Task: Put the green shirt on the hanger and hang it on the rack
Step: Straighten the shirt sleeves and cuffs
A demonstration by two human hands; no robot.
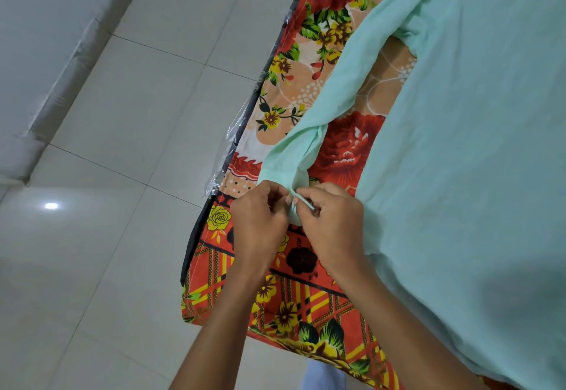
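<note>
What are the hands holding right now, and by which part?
Both the left hand and right hand pinch the green shirt at the cuff end of its sleeve.

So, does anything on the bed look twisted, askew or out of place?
Yes. The green shirt lies flat, but its long sleeve is twisted partway down. Both hands, left hand and right hand, pinch its cuff at the floral sheet's edge. No hanger is visible.

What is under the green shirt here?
The green shirt lies on a floral sheet, visible around the sleeve. What lies beneath the shirt's body is covered.
</note>
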